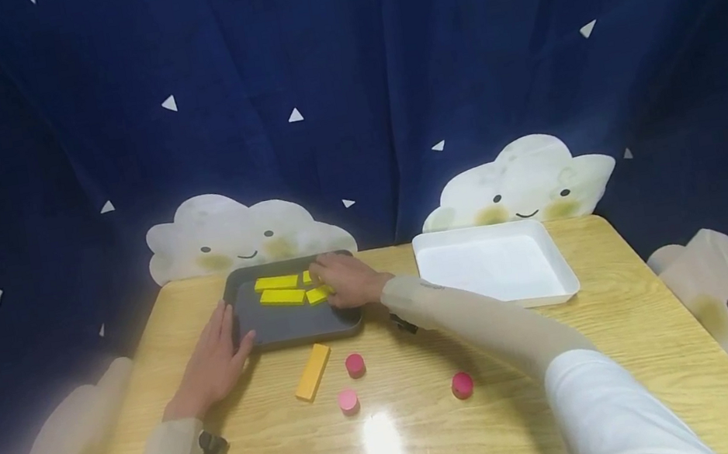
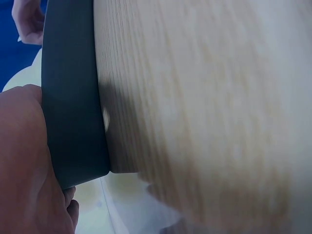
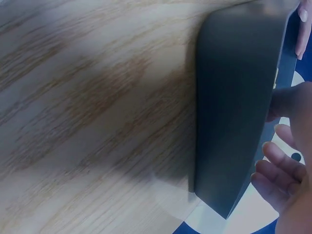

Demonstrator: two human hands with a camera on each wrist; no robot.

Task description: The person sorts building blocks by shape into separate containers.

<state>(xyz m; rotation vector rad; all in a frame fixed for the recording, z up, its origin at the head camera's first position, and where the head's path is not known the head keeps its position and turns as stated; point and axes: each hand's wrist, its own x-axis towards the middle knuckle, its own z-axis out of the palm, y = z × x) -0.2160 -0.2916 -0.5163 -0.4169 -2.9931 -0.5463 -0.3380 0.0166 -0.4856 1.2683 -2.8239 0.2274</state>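
Observation:
A dark grey tray (image 1: 301,329) stands at the back left of the wooden table. At its front left corner, my left hand (image 1: 209,360) rests against the tray wall (image 2: 73,97), fingers along the side and thumb at the front. My right hand (image 1: 347,280) reaches over the tray's right rim, its fingers at the yellow blocks. Two long yellow blocks, one (image 1: 276,282) behind the other (image 1: 283,297), lie flat inside. Two more yellow pieces (image 1: 318,295) are partly covered by my right hand. The tray wall (image 3: 234,97) hides my right thumb tip, so any grip there is unclear.
An orange block (image 1: 313,373) lies in front of the tray. Near it are a dark pink disc (image 1: 355,366) and a light pink one (image 1: 348,402). A red disc (image 1: 461,386) lies farther right, under my right forearm's side. A white tray (image 1: 492,263) stands at the back right.

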